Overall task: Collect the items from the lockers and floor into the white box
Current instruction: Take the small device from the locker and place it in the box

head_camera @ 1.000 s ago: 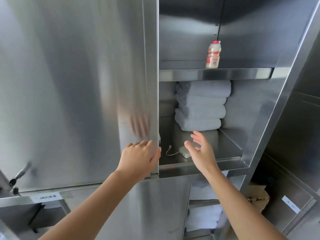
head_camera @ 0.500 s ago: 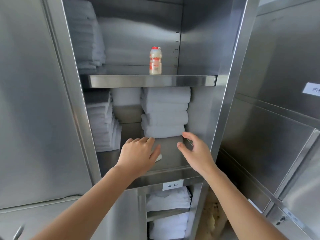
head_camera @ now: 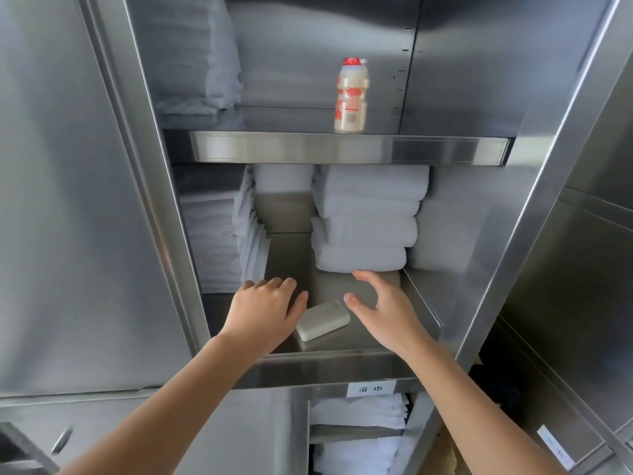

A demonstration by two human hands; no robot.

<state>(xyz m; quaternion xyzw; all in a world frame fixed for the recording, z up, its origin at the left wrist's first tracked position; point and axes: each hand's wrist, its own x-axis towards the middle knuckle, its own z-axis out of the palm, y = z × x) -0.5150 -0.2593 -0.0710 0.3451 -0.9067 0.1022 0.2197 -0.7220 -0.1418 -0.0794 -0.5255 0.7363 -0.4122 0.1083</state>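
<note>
In the middle of the frame, the small flat white plastic block [head_camera: 323, 320] lies on the shiny steel locker shelf [head_camera: 346, 346] between both hands. The left hand [head_camera: 264, 310] and right hand [head_camera: 383, 308] are open and hold nothing. It looks best to pinch its long sides gently. Folded white towels [head_camera: 366, 221] fill the back; a small red-capped drink bottle [head_camera: 351, 96] stands on the shelf above

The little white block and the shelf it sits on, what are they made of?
The white block looks like smooth matte plastic: rounded corners, even colour, no shine. What it is stays unclear. The shelf looks like brushed stainless steel: grey, with blurry reflections of the towels, which look like soft folded cloth.
</note>
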